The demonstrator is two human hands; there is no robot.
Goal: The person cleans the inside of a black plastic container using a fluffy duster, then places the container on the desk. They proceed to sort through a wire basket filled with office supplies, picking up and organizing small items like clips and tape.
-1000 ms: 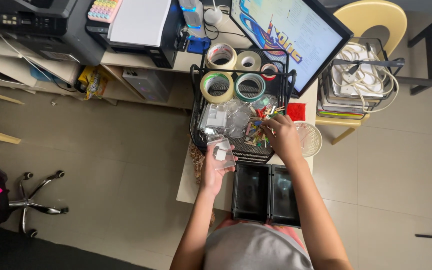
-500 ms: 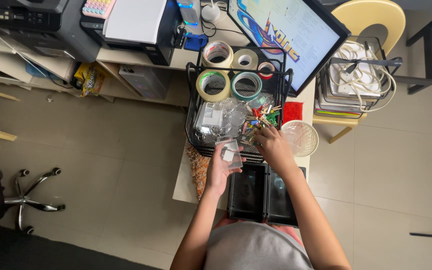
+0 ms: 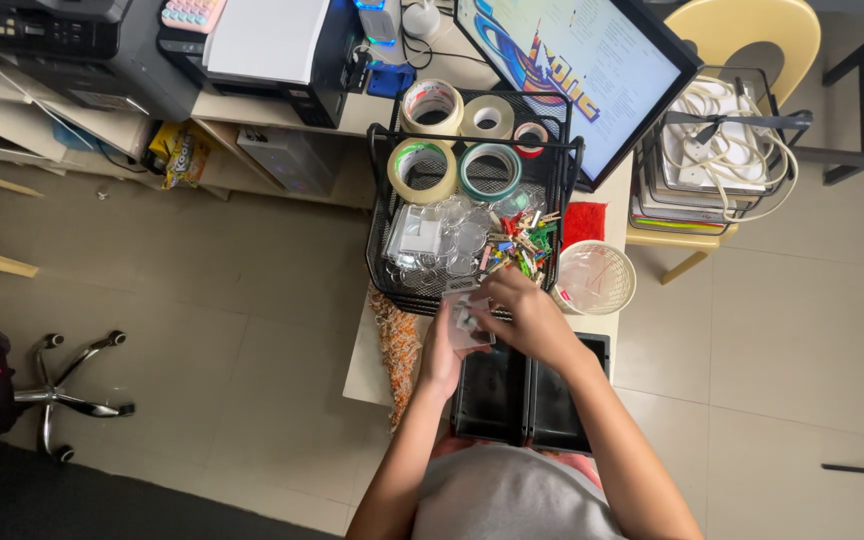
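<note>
The right hand (image 3: 527, 318) covers part of the small clear packet (image 3: 467, 318); its contents are too small to tell.

Your left hand (image 3: 439, 352) cups a small clear plastic packet (image 3: 469, 320) while your right hand (image 3: 525, 318) pinches its top edge. Both hover just in front of the black wire mesh basket (image 3: 392, 285) holding tape rolls (image 3: 422, 171), clear plastic pieces (image 3: 432, 240) and colourful clips (image 3: 518, 243). A black two-compartment bin (image 3: 522, 400) sits below.

Your pale desk (image 3: 592, 195) carries a black wire basket (image 3: 382, 255) in the middle, a monitor (image 3: 592, 70) far right, a round clear tub (image 3: 597, 277) right, and black trays (image 3: 527, 400) near you.
</note>
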